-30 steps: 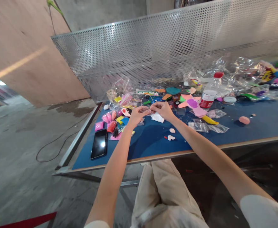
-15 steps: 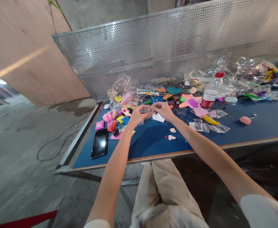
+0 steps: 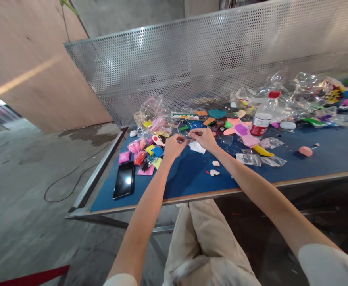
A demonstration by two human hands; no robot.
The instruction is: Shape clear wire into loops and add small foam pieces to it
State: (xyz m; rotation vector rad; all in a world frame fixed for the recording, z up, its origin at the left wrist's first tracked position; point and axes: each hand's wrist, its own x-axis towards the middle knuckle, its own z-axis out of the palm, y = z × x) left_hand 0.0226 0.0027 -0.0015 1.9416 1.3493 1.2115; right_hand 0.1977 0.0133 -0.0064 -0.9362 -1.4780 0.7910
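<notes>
My left hand (image 3: 174, 146) and my right hand (image 3: 202, 138) meet above the blue table, fingertips close together. A thin, pale loop of wire or thread (image 3: 178, 126) rises behind the fingers, and both hands pinch it. Its exact material is too fine to make out. Just below the right hand lies a white piece of paper or film (image 3: 197, 147). A flat oval piece with a red dot and black patch (image 3: 158, 140) sits beside my left hand. Nearer the front edge are small white clay lumps (image 3: 214, 172).
Bagged coloured clay (image 3: 139, 158) and a black phone (image 3: 124, 179) lie at the left. To the right stand a red-capped bottle (image 3: 262, 119), flat coloured shapes (image 3: 250, 140) and clear bags (image 3: 273, 160). A perforated metal panel (image 3: 174, 67) rises behind the table (image 3: 281, 174).
My left hand has turned and its fingers have curled in closer to the thumb. The right hand stays nearly in place. The loop's lower part no longer shows beneath the hands.
</notes>
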